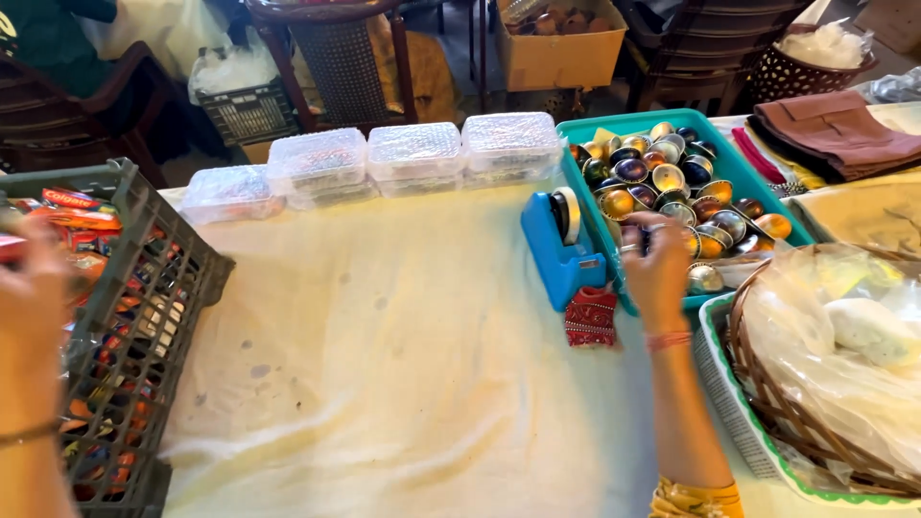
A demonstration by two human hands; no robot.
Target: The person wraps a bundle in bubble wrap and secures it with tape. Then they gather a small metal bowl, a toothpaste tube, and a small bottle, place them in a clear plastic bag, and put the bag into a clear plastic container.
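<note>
My right hand (pixel 655 269) reaches into the teal tray (pixel 614 129) on the right, fingers curled on a small shiny cup (pixel 635 236) among the cups. A blue tape dispenser (pixel 561 247) sits just left of the tray. My left hand (pixel 29 288) is blurred over the grey crate (pixel 163 278) at far left; I cannot tell its grip. Clear boxes (pixel 413 152) line the surface (pixel 403 364) at its far edge.

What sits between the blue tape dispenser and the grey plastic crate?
Only bare cream tablecloth between the blue tape dispenser and the grey plastic crate, in the head view.
</note>
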